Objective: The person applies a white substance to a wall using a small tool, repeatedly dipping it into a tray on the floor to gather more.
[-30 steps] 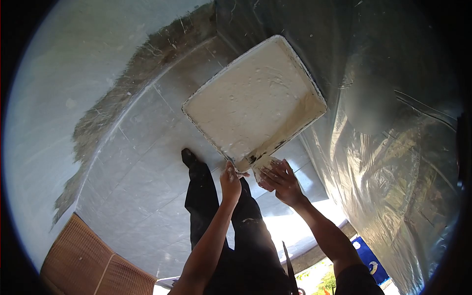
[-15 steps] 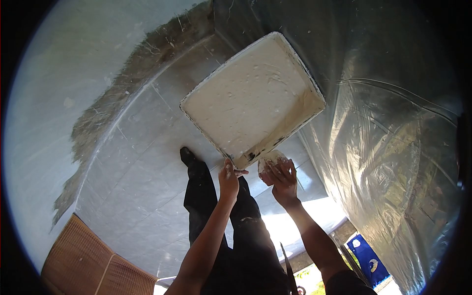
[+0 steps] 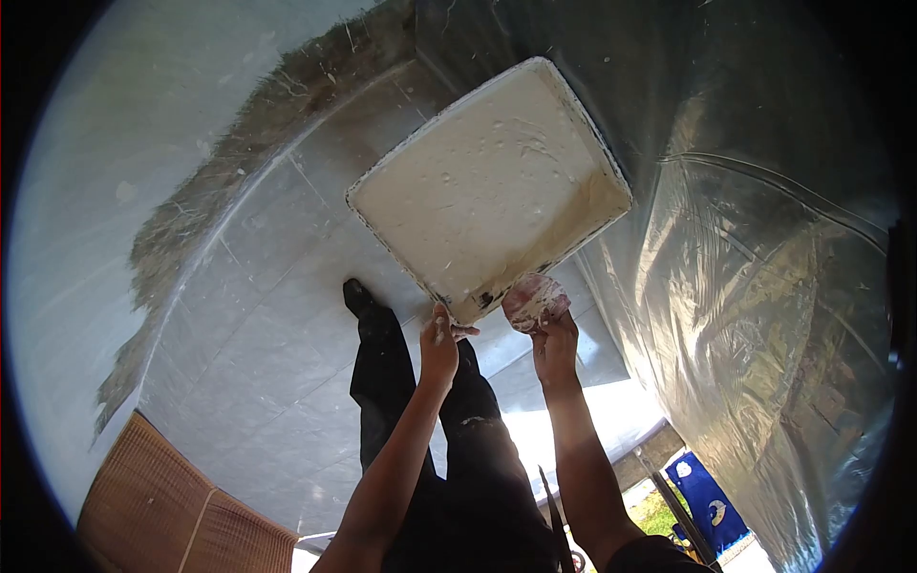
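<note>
A large rectangular tub point(image 3: 392, 251) holds a thick white wet mix, with smears and dark spots along its near wall. My left hand point(image 3: 441, 346) grips the near corner of this tub, thumb up at the rim and fingers beneath. Just right of that corner, my right hand point(image 3: 556, 346) is closed on a round pinkish piece point(image 3: 535, 303) coated with white mix. It overlaps the tub's near edge in this view, its round face turned toward me; I cannot tell exactly what it is. White residue marks my left hand.
Grey sheeting point(image 3: 277, 334) covers the floor, where my shoe point(image 3: 357, 298) stands. At left rises a wall point(image 3: 86, 210) partly coated in pale white above a rough dark band. Shiny plastic sheeting point(image 3: 745, 315) hangs at right. A brown ribbed panel point(image 3: 172, 506) stands lower left, a blue cloth point(image 3: 707, 506) lower right.
My right hand has turned, so the pinkish piece now shows its round face instead of lying under my fingers. My left hand keeps its hold on the tub corner.
</note>
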A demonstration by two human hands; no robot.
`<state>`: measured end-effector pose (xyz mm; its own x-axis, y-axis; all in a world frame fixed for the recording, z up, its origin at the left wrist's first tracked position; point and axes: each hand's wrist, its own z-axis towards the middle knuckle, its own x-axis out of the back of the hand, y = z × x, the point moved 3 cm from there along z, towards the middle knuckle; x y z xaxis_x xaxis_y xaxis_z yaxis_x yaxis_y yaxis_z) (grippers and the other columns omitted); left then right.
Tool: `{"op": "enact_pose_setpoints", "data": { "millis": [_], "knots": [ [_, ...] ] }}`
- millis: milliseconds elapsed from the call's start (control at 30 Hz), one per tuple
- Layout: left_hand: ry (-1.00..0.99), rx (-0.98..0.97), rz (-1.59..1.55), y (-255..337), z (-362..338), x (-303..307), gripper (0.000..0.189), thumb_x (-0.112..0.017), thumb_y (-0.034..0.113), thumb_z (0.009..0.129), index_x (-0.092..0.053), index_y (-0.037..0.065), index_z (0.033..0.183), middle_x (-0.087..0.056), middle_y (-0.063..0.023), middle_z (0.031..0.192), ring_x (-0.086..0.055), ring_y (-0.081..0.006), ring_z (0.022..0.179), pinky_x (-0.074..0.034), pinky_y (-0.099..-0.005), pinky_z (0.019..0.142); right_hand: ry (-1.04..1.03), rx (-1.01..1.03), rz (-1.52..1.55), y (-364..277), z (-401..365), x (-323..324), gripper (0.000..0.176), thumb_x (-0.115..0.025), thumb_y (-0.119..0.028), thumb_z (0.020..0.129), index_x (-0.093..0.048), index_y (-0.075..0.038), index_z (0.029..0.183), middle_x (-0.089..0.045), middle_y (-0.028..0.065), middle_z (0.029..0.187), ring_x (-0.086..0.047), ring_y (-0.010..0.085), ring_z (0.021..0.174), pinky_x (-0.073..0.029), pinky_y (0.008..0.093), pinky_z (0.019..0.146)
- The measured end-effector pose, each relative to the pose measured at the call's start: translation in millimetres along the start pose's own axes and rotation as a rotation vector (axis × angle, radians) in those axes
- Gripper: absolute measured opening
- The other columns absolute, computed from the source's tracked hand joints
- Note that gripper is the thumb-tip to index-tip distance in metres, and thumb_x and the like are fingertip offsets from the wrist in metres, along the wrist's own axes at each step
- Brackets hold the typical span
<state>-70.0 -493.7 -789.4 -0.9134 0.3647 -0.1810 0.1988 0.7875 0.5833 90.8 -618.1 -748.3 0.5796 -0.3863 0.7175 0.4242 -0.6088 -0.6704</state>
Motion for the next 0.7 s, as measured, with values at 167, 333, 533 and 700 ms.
{"op": "enact_pose_setpoints", "data": {
  "millis": [167, 333, 533, 700],
  "knots": [
    [-0.024, 0.004, 0.001, -5, 1, 4, 0.052, -0.034, 0.042, 0.11, -0.059, -0.003, 0.116, -0.071, -0.0165, 0.096, -0.073, -0.0238, 0.081, -0.057, -0.039, 0.084, -0.037, -0.298, 0.077, 55, -65, -15, 0.05, -0.046, 0.011, 0.084, -0.051, 0.004, 0.134, -0.063, 0.0154, 0.126, -0.065, 0.0272, 0.112, -0.055, 0.0366, 0.095],
    [-0.013, -0.01, -0.039, -10, 3, 3, 0.05, -0.036, 0.042, 0.11, -0.06, -0.002, 0.115, -0.069, -0.0124, 0.09, -0.072, -0.0228, 0.079, -0.057, -0.0367, 0.082, 0.206, -0.735, 0.714, 10, -35, 51, 0.045, -0.047, 0.011, 0.087, -0.055, 0.006, 0.131, -0.065, 0.0123, 0.121, -0.063, 0.0206, 0.115, -0.047, 0.033, 0.1],
    [-0.026, -0.03, -0.097, -10, 4, 0, 0.048, -0.039, 0.04, 0.11, -0.062, -0.002, 0.112, -0.067, -0.0085, 0.088, -0.07, -0.0197, 0.077, -0.056, -0.0322, 0.075, -0.523, -0.103, -0.214, -103, 139, 80, 0.036, -0.054, 0.001, 0.087, -0.063, -0.004, 0.122, -0.071, 0.0216, 0.11, -0.067, 0.037, 0.105, -0.052, 0.0413, 0.091],
    [-0.009, -0.027, -0.044, -12, 4, 0, 0.058, -0.039, 0.05, 0.107, -0.062, -0.003, 0.109, -0.07, -0.0126, 0.091, -0.072, -0.0226, 0.081, -0.057, -0.0363, 0.08, -0.915, 0.181, -0.78, -141, 179, 32, 0.034, -0.058, -0.004, 0.085, -0.069, -0.009, 0.117, -0.071, 0.0189, 0.105, -0.067, 0.0358, 0.103, -0.053, 0.0452, 0.092]
  ]
}}
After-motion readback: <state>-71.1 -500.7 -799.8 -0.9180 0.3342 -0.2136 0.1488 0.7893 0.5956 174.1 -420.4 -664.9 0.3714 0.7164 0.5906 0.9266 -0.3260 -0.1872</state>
